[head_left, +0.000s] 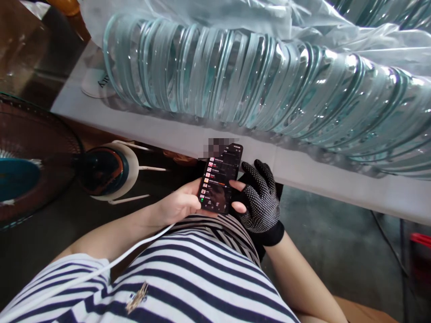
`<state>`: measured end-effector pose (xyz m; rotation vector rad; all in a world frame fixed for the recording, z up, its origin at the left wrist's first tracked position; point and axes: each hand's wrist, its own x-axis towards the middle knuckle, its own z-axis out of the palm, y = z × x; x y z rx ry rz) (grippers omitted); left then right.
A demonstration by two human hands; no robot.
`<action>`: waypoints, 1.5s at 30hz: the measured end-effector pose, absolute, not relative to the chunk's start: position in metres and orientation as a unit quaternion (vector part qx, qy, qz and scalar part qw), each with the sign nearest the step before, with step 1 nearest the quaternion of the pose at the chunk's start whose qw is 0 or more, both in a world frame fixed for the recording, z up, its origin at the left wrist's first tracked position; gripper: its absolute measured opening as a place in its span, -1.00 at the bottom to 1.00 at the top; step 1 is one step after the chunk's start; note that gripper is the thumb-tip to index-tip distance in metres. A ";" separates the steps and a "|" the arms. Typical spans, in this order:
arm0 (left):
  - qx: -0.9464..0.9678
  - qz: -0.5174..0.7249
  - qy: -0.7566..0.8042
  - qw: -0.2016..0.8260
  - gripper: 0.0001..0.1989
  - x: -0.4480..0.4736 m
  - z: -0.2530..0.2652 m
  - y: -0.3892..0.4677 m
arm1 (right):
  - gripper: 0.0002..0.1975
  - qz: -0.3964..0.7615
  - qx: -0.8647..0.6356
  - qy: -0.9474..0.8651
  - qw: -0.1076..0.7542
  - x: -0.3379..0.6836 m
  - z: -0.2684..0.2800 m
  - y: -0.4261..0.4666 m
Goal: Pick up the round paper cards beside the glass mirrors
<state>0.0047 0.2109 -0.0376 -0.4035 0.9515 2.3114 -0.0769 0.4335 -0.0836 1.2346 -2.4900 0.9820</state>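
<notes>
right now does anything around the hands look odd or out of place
One mismatch: the right hand wears a black fabric glove with white dots, while the left hand, holding a black rectangular phone, is bare.

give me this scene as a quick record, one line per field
left grip: bare, holding phone
right grip: dotted black glove, thumb and one finger bare; phone contact unclear
phone: lit, list showing
table: white, bears row of clear round pieces
beyond row: plastic sheeting
picture's left: fan
cable: white, passes before striped shirt
</notes>
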 end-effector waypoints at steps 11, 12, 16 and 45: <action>-0.165 0.861 0.369 0.308 -0.16 0.001 -0.029 0.211 | -0.45 0.317 0.398 -0.855 0.101 -0.077 -0.084 0.434; -0.168 0.861 0.370 0.306 -0.16 0.001 -0.028 0.212 | -0.47 0.325 0.408 -0.847 0.103 -0.077 -0.083 0.434; -0.166 0.867 0.364 0.297 -0.18 0.003 -0.033 0.212 | -0.56 0.355 0.440 -0.818 0.107 -0.077 -0.081 0.435; -0.149 0.871 0.343 0.318 -0.17 0.004 -0.036 0.212 | -0.52 0.355 0.430 -0.824 0.097 -0.075 -0.080 0.434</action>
